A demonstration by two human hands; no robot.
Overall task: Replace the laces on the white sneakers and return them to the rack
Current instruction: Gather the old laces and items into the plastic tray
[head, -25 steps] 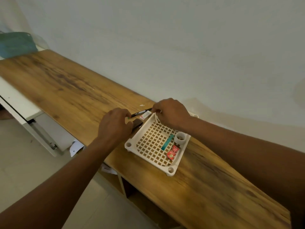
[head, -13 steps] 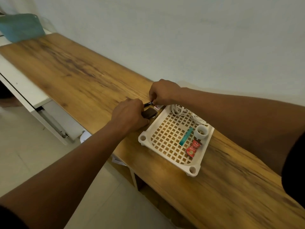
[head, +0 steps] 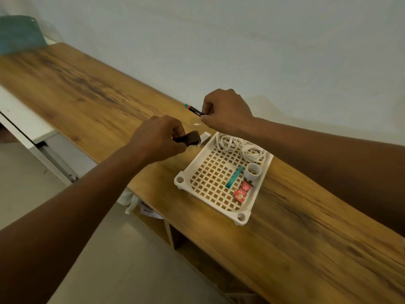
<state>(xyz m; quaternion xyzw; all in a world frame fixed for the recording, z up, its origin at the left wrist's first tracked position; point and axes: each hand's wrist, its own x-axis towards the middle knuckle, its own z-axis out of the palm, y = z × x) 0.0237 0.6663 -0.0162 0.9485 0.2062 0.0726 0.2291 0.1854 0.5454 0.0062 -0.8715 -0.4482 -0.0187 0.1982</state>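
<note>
Two coils of white laces [head: 241,145] are lying at the far end of the white lattice tray [head: 190,166], one beside the other, close to the wall. Nearer the person in the same tray, a teal strip [head: 234,177] is lying beside a small white cup [head: 253,171], and a red sachet [head: 242,191] is resting just in front of the cup; its white script is too small to read. Beyond the tray's far-left corner, the left hand [head: 156,139] is pinching a dark brown object [head: 190,138] between thumb and curled fingers, above a small white piece [head: 203,137] lying on the wooden tabletop [head: 87,91]. Past the tray's far edge, the right hand [head: 226,110] is gripping a dark marker [head: 194,109] with curled fingers, its red and green tip pointing away from the tray; any print on its barrel is unreadable. No sneakers are showing.
</note>
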